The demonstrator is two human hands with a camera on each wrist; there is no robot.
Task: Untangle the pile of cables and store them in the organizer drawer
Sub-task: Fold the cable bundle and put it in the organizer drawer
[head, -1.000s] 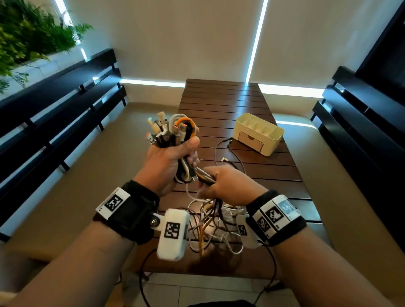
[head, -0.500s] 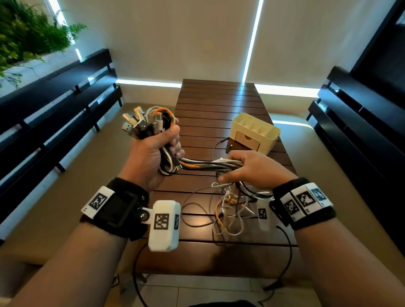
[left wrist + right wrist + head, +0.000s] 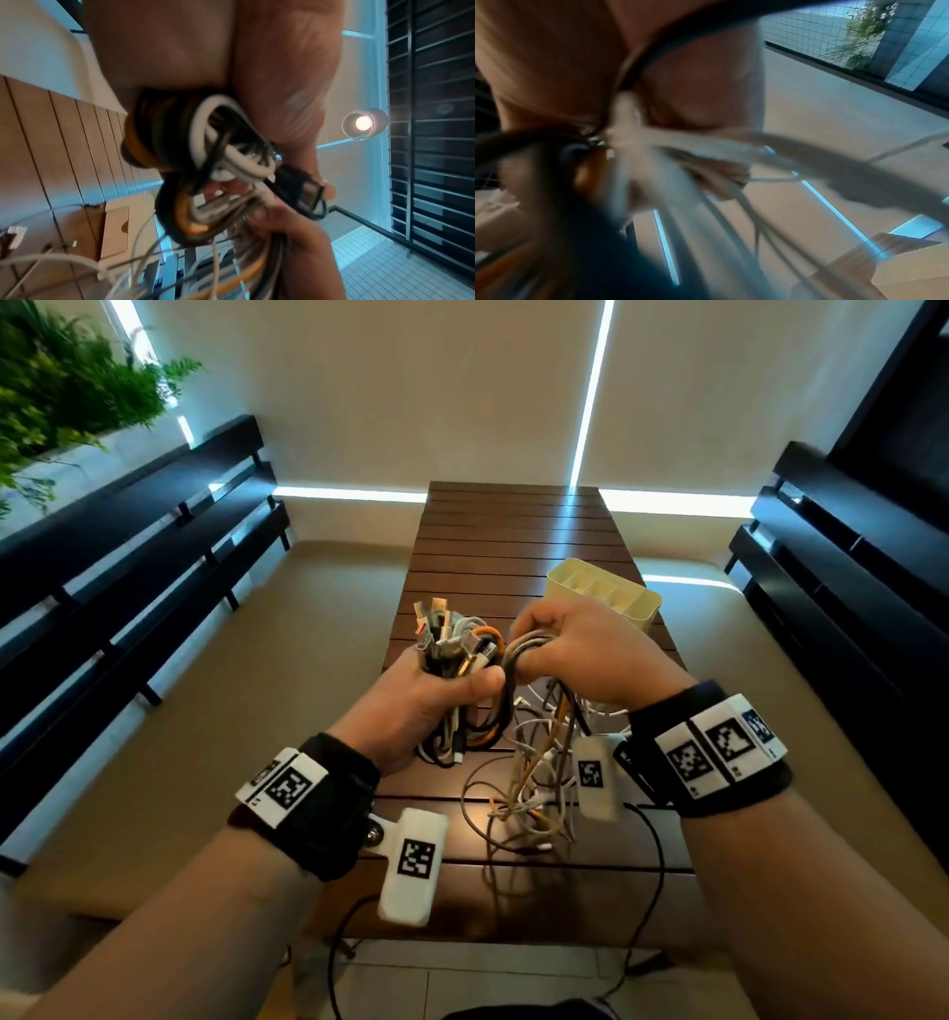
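The left hand [image 3: 426, 695] is curled tight round a bundle of cables [image 3: 454, 642], plug ends sticking up out of the fist. The right hand [image 3: 580, 654] pinches a sheaf of grey and white strands just beside it, thumb and fingers closed on them. Half a second ago the right hand was low and out to the right, drawing the strands out flat; now it has swung up against the bundle, laying another loop over it. I judge the cables are being coiled together rather than separated, so the real untangling is not far along.

Below the hands, the loose tails [image 3: 534, 793] hang in a snarl down to the table [image 3: 513, 531]. The strands are too many and too crossed to count; at least one is orange. One cream organizer [image 3: 634, 606] stands at the far right behind the right hand, its one drawer [image 3: 115, 229] shut in the left wrist view.
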